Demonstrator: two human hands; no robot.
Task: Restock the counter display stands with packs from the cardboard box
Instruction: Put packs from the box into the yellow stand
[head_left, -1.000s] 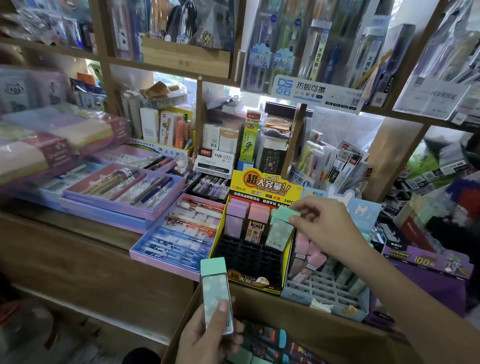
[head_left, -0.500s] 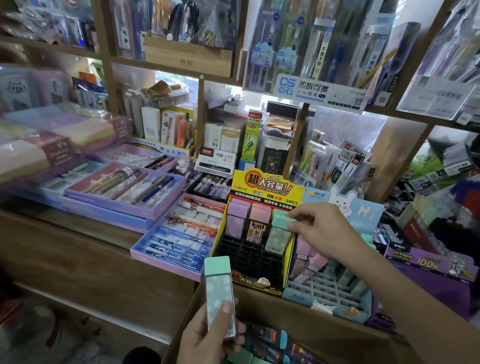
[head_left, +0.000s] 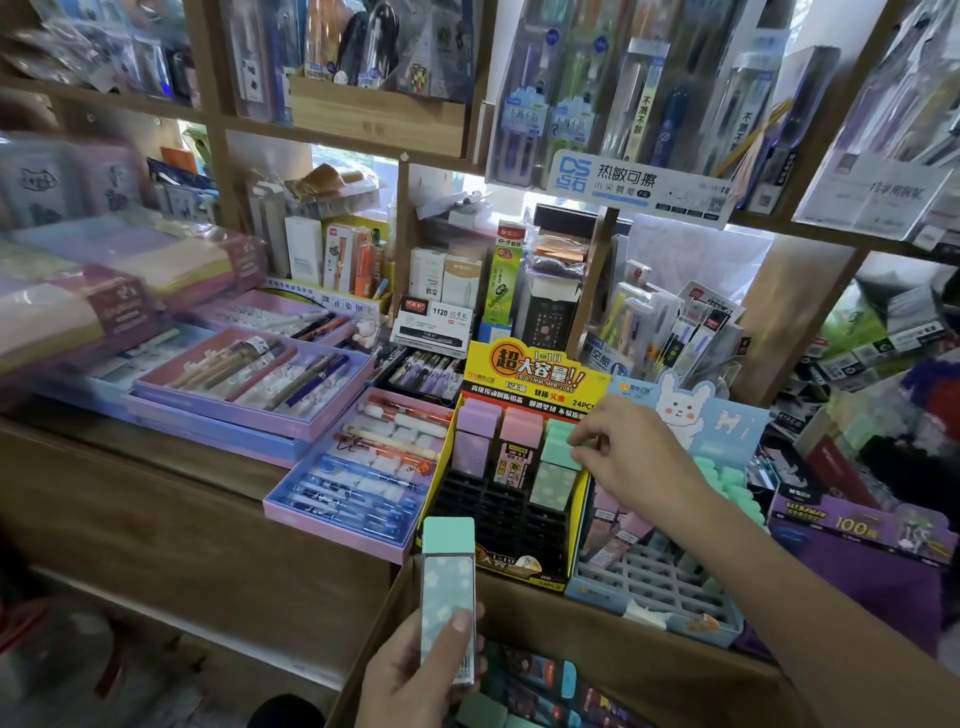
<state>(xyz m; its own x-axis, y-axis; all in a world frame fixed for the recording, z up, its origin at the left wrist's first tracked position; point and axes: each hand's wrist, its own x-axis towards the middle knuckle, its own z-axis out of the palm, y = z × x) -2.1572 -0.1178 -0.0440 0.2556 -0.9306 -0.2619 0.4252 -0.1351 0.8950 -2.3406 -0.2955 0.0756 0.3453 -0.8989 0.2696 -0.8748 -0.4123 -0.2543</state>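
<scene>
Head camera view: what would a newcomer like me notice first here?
Probably the yellow display stand at the counter's middle, its black grid mostly empty, with just three packs along the top row. The right hand pinches the green pack at that row's right end. Low in front, over the cardboard box, the left hand holds up a mint-capped pack.

"24PCS" on yellow stand (head_left: 535, 371); "1120" on white card (head_left: 432, 326)

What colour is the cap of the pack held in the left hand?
The pack in the left hand has a mint green cap; head view.
</scene>
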